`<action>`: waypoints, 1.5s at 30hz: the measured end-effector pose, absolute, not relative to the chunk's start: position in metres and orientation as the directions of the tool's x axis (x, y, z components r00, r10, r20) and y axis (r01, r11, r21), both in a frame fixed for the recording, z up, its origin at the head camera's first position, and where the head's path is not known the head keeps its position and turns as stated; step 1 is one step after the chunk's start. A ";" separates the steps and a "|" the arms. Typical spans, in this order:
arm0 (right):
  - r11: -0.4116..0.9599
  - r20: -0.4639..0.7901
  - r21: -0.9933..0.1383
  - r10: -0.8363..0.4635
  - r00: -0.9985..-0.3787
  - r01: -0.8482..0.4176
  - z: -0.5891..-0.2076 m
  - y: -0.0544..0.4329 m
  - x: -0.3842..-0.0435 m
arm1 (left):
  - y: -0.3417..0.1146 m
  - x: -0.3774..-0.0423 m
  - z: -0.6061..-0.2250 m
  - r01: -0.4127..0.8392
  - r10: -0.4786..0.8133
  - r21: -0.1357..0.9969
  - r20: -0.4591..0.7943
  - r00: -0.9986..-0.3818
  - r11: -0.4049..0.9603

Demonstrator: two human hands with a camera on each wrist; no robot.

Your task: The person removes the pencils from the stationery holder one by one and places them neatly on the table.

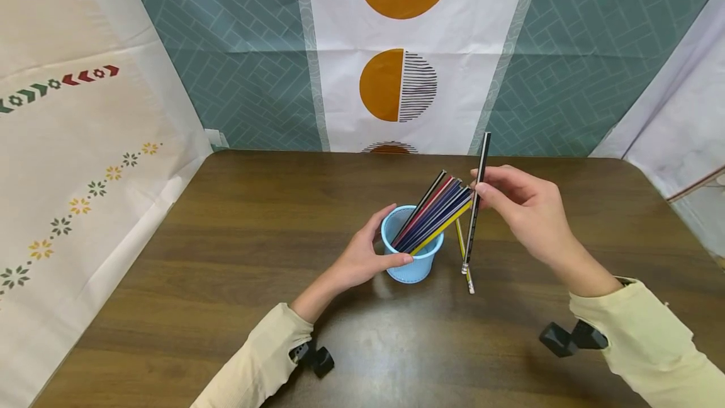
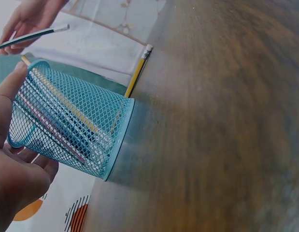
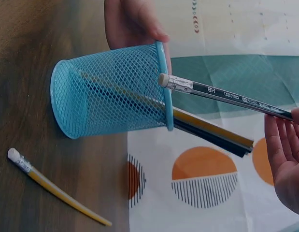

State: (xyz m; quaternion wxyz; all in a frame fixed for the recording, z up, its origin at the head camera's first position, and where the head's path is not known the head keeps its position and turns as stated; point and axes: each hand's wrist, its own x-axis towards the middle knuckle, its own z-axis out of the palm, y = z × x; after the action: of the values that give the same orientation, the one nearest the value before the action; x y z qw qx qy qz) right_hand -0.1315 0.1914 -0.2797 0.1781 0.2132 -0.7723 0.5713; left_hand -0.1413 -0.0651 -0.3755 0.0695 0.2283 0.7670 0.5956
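Observation:
A light blue mesh pencil cup stands upright on the table, and my left hand grips it around its left side near the rim. Inside lean several pencils in black, red, dark blue and yellow, all tilted to the right. Just right of the cup, my right hand pinches a black pencil between thumb and fingers, its white eraser end pointing down. That pencil is held apart from the cup. A yellow pencil lies on the table beside the cup, partly behind the black one in the head view.
The brown wooden table spreads around the cup. A patterned cloth hangs along its back edge, with pale cloths at the sides. A black wrist device sits at the right cuff.

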 end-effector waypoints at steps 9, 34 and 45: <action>0.321 0.454 -0.827 -0.103 -0.885 -0.461 -0.287 0.205 -0.135 | -0.067 -0.141 -0.379 0.266 0.427 0.947 0.167 -0.889 0.183; 0.438 0.187 -0.877 -0.064 -0.980 -0.196 -0.325 0.221 -0.164 | -0.066 -0.142 -0.381 0.268 0.436 0.949 0.174 -0.883 0.164; 0.440 0.096 -0.889 -0.087 -0.992 -0.124 -0.345 0.223 -0.177 | -0.065 -0.143 -0.380 0.273 0.437 0.950 0.183 -0.881 0.153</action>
State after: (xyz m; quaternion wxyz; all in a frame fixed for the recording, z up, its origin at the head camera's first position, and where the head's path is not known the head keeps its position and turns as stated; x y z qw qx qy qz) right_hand -0.1773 0.2225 -0.3445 0.0177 0.0622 -0.8483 0.5256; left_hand -0.1428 -0.0655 -0.3797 0.0672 0.2347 0.7565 0.6068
